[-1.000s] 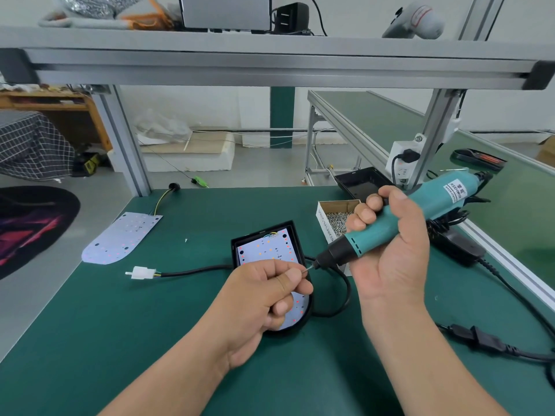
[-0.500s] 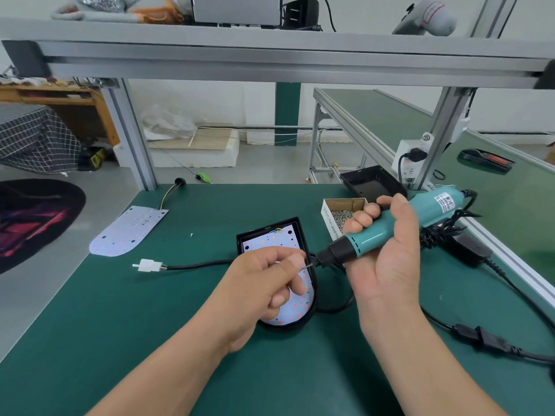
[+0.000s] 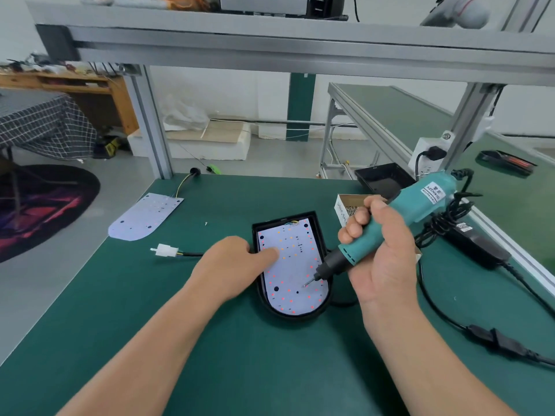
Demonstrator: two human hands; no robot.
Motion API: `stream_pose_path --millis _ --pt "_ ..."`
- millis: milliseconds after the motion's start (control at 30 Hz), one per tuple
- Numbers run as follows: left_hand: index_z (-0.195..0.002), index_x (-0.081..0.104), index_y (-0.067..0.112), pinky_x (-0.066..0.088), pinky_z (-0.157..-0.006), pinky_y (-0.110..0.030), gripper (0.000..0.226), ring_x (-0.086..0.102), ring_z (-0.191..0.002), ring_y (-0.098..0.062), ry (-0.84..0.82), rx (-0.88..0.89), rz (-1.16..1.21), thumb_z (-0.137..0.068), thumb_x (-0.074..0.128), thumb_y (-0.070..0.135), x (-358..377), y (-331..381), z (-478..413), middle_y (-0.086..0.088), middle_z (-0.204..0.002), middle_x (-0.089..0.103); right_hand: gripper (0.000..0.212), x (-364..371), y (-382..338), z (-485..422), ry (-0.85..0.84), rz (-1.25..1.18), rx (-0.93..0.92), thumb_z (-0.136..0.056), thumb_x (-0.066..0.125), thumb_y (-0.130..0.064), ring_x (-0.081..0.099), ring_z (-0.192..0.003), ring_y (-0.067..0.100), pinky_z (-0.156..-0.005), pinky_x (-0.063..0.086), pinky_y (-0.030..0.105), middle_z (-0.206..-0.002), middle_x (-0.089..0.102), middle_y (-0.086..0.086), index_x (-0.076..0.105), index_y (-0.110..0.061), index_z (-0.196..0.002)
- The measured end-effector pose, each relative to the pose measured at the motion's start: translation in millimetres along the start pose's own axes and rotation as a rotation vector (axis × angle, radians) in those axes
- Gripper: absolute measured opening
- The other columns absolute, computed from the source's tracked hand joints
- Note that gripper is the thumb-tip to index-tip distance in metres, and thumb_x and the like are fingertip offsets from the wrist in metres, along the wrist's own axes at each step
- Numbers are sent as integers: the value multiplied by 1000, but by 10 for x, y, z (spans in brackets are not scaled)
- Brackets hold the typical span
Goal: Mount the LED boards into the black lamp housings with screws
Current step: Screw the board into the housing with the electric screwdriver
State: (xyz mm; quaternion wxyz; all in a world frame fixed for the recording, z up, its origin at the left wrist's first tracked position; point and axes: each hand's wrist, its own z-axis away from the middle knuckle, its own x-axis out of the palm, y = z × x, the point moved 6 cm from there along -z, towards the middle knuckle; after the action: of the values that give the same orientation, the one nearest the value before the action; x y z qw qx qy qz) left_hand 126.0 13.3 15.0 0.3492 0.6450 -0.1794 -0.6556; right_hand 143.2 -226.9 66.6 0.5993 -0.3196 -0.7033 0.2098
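LED board: It lay seated in the black lamp housing (image 3: pixel 321 253) at the centre of my view, its white face (image 3: pixel 289 265) dotted with red and amber emitters.
What changed: A second earlier my left fingers were pinched at the driver's tip, which I read as loading a screw; now that hand had dropped flat and the bit (image 3: pixel 309 283) had come down toward a hole in the lower right part of the board.
Meaning: I judged the screw was loaded and about to be driven, so fastening was underway, not finished. Whether the tip already touched the board, I could not tell.
Left hand (image 3: pixel 237 262): At 9 o'clock of the housing, fingers together and extended, fingertips pressing the board's left edge; holding nothing.
Right hand (image 3: pixel 381 250): At 3 o'clock, fingers clamped round the teal electric screwdriver (image 3: pixel 399 220), tilted down to the left.
Supplies: A small box of screws (image 3: pixel 345 208) stood at 1 o'clock, behind my right knuckles; a spare LED board (image 3: pixel 144 217) lay well apart at 10 o'clock; the housing's white connector (image 3: pixel 163 251) sat at 9 o'clock.
Surface: A green bench mat (image 3: pixel 210 340), with the driver's black cable trailing at 4 o'clock.
Room: Aluminium framing (image 3: pixel 150 121) overhead, grey floor and a dark round rug (image 3: pixel 45 205) beyond at 9 o'clock.
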Motion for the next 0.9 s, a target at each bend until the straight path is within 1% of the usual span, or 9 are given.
stream_pose_path --millis 167,267,333,500,567,633,700,800,900 --pt "-52 32 23 22 -57 -33 55 23 -52 -16 -32 37 61 -70 65 62 116 77 0 10 -53 24 6 6 -5 3 -20 15 2 -94 61 -17 46 -57 14 -54 43 26 -74 50 1 56 -15 -93" --pt "-59 34 24 25 -59 -34 50 29 -55 -16 -50 48 189 -67 68 60 166 91 -30 9 -58 32 4 41 -6 17 -51 26 5 -95 60 -16 47 -56 13 -53 44 25 -73 50 1 56 -15 -93" --pt "-66 44 24 30 -62 -35 44 35 -59 -17 -60 39 226 -65 69 60 190 78 -52 7 -62 40 3 69 -13 32 -78 36 3 -95 58 -15 47 -55 14 -53 44 26 -73 50 1 57 -16 -92" --pt "-77 57 15 37 -65 -36 51 45 -64 -17 -41 10 262 -61 69 61 213 29 -66 4 -70 52 8 139 -24 69 -140 108 -13 -94 59 -12 46 -55 16 -52 42 28 -72 50 3 58 -17 -89" --pt "-81 57 6 37 -66 -37 60 46 -65 -17 -46 2 281 -61 69 60 225 19 -65 4 -71 53 13 172 -33 93 -165 132 -19 -95 58 -11 46 -55 17 -53 42 28 -73 50 3 61 -20 -85" --pt "-76 51 12 35 -66 -38 53 42 -65 -16 -48 5 296 -61 70 59 228 21 -68 4 -69 49 17 211 -45 118 -193 159 -25 -94 58 -10 46 -55 17 -54 42 29 -73 50 3 62 -22 -83" --pt "-75 49 20 34 -66 -38 45 42 -65 -16 -57 11 295 -61 69 58 238 29 -69 4 -69 47 13 261 -57 150 -230 206 -37 -92 61 -11 45 -55 19 -55 42 30 -72 50 4 62 -20 -83" --pt "-75 49 21 34 -65 -38 43 42 -64 -16 -51 14 274 -62 68 57 244 39 -78 3 -69 47 3 357 -59 215 -306 308 -82 -87 65 -16 45 -54 24 -57 43 34 -69 51 6 65 -19 -87" --pt "-76 50 21 35 -63 -36 40 42 -63 -16 -36 18 250 -65 68 55 235 49 -77 3 -69 47 5 447 -42 279 -390 375 -112 -88 66 -16 48 -55 25 -58 45 33 -67 54 5 67 -20 -90"
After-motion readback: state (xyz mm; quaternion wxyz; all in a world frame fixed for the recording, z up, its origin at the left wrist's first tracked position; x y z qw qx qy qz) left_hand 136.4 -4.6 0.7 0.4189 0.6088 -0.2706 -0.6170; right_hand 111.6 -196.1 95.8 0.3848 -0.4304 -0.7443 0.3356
